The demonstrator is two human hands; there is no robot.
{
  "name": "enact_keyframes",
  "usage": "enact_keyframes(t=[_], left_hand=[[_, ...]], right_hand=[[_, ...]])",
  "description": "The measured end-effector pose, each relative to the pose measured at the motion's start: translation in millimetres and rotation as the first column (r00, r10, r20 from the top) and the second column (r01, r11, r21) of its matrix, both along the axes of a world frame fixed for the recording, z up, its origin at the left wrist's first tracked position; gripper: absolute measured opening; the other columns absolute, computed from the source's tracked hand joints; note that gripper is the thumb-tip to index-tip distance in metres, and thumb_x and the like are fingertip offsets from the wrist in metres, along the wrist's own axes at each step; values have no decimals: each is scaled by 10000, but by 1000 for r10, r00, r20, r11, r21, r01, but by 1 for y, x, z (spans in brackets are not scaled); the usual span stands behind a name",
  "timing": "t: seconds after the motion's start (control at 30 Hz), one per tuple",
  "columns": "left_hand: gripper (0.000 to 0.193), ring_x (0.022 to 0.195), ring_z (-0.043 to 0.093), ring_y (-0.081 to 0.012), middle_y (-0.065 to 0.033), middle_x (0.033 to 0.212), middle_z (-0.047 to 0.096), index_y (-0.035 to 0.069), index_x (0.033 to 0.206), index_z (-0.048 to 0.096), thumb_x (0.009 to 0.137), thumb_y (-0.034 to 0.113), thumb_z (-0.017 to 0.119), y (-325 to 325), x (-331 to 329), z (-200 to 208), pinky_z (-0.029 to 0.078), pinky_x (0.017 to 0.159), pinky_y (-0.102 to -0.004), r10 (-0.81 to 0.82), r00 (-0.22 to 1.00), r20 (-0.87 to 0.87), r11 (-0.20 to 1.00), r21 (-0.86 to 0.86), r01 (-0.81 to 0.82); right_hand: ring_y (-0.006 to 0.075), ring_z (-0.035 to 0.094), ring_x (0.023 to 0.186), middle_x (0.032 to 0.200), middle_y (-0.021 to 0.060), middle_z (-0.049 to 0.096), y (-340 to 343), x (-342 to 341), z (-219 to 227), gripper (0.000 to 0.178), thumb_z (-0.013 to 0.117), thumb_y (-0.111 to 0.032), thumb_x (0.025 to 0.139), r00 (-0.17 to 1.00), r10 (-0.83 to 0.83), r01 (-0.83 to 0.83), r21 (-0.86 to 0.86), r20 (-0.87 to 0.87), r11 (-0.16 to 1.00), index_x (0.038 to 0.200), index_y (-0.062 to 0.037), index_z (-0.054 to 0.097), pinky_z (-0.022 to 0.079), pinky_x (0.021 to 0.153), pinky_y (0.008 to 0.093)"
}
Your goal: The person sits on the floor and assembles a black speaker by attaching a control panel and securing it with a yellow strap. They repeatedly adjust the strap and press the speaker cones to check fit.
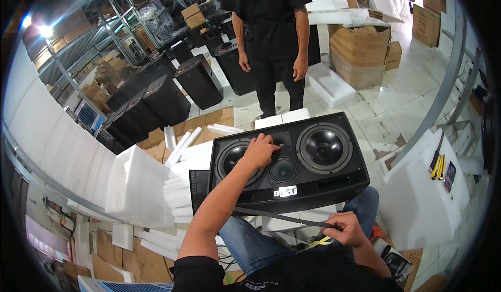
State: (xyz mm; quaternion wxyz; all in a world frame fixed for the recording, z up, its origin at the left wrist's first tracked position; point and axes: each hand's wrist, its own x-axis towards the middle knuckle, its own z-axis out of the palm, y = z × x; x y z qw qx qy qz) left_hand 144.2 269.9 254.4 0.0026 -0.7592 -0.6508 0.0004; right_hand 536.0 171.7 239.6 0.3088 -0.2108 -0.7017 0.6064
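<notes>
A wide black speaker cabinet (245, 194) lies before me with its front facing up. It has a large round woofer (324, 147) on the right, another partly hidden under my left arm, and a smaller round driver (283, 170) between them. My left hand (261, 150) rests on the panel above the small driver, fingers stretched toward a small round spot. Below the cabinet's near edge, my right hand (346, 229) grips the end of a long flat black strip (292, 218), which runs leftward to the cabinet's near side. A yellow ribbon-like piece (321, 241) hangs under that hand.
Another person (274, 36) in black stands beyond the cabinet, arms hanging. White foam blocks (138, 187) are stacked at left; black speaker cabinets (199, 81) stand behind. At right, a white foam block (425, 198) bears yellow cutters (439, 167) and a phone (449, 176). Cardboard boxes (360, 54) stand further back.
</notes>
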Motion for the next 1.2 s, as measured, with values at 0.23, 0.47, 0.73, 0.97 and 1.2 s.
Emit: enact_keyframes(t=[0.23,0.47,0.73,0.97,1.2], left_hand=[[535,1149,519,-307,-69,1185,571,222,1247,755,772,1,649,-19,-6,-9,460,1036,-428,42,997,61,998,52,-45],[549,1121,525,-321,-93,1172,572,190,1282,718,779,-17,638,-28,-8,9,453,1030,-432,30,999,29,994,108,-33],[362,1102,558,-358,-151,1127,588,97,1213,702,854,52,699,-159,-19,14,467,972,-437,199,824,531,831,354,-429],[157,1003,589,-323,-127,1040,618,56,1024,750,879,92,699,-212,3,-54,474,912,-434,329,785,525,572,550,-608],[166,988,603,-338,-124,1024,649,70,1032,736,870,70,697,-203,1,-46,486,877,-439,294,793,533,601,542,-587]], right_hand=[[132,627,648,782,106,723,6,-8,-3,155,790,-90,846,999,36,-37,-17,-23,999,901,49,747,454,590,275],[119,625,648,766,90,724,4,-16,-11,146,782,-87,850,999,34,-36,-46,-40,998,906,44,752,468,598,280],[79,546,616,741,37,665,39,9,-29,103,716,-53,855,940,-336,333,-70,-50,940,892,41,741,414,580,244],[54,520,613,727,10,618,91,3,-29,138,690,-93,931,829,-522,555,173,-202,814,925,44,698,396,568,223],[63,559,586,714,11,610,114,-2,-31,212,627,-121,1015,786,-591,588,-77,-178,805,1024,80,693,461,561,227]])
